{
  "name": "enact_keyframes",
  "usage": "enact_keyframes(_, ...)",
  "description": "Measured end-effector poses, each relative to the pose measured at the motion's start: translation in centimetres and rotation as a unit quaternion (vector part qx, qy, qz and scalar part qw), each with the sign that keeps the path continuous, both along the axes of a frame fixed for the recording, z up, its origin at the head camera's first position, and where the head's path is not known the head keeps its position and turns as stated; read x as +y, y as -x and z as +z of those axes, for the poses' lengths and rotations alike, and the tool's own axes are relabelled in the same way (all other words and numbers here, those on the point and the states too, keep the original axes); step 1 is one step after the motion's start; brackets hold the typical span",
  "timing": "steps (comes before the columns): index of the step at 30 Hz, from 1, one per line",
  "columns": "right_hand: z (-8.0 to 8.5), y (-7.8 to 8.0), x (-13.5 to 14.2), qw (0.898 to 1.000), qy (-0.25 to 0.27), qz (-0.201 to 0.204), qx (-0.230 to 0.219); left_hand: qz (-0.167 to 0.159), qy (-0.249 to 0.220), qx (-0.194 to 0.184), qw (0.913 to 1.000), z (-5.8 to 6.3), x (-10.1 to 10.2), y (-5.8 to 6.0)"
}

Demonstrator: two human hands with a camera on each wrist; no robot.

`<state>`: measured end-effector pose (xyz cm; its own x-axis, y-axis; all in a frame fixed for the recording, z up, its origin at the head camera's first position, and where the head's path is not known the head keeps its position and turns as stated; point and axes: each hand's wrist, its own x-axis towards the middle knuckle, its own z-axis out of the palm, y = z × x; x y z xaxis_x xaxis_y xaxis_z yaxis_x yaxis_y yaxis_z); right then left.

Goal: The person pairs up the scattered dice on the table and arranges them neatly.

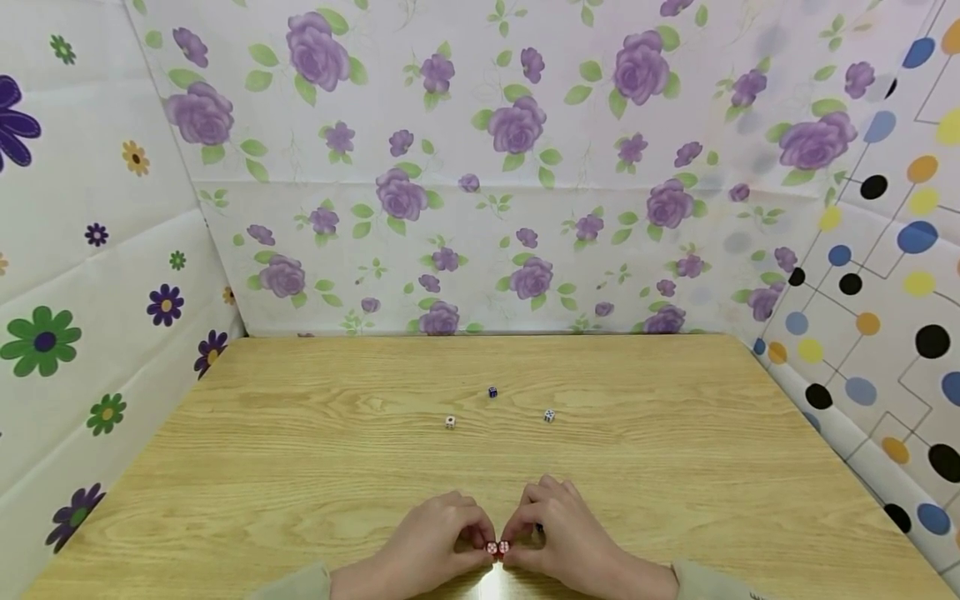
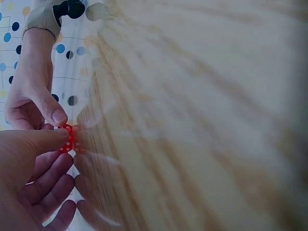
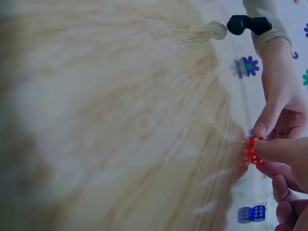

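Left hand [image 1: 442, 537] and right hand [image 1: 562, 533] sit low over the wooden table [image 1: 300, 467], each with a red die pinched thumb-to-finger: left red die [image 1: 492, 547] and right red die [image 1: 504, 547] are side by side in front of the person, faces apparently meeting. Step in hand reads as butting the reds together; next move calls for releasing both evenly so neither twists, and minding the blue die [image 3: 258, 213] just beside the right-hand fingers.
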<state>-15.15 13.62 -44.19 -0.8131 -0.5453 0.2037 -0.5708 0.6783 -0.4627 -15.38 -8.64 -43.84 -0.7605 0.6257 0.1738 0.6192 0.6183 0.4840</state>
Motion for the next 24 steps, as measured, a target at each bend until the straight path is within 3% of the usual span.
enact_keyframes(12,-0.08,-0.03,0.02,1.0,0.002,-0.001,0.008,0.001,-0.003,-0.007,1.0,-0.05,0.01,-0.03)
enact_keyframes(24,-0.01,0.0,0.03,1.0,0.002,0.0,-0.003,-0.001,-0.01,0.009,0.9999,-0.17,0.01,-0.06)
